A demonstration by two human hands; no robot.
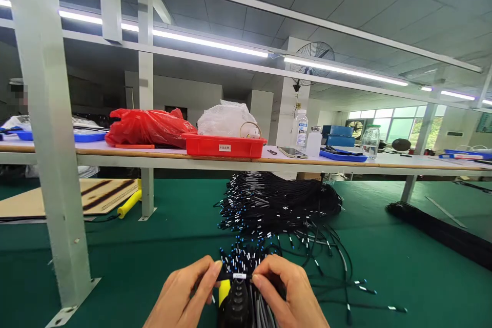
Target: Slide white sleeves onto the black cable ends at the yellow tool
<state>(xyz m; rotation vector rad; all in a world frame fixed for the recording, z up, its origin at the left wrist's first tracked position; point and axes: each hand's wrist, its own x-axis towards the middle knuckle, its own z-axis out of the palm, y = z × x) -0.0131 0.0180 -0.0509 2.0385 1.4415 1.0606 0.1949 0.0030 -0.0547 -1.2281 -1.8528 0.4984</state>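
My left hand pinches one end of a short stretch of black cable, and my right hand pinches the other side. Between the fingertips the cable runs level and carries a white label sleeve. Just below it stands a black ribbed part with a yellow piece beside it; what tool it belongs to is unclear. Right behind the hands lie many cable ends with blue tips and white labels. Grey cable lengths run under my right hand.
A large black cable bundle lies on the green table. Loose cables spread right, near another dark bundle. A metal post stands at left. The shelf above holds a red tray, a red bag and a bottle.
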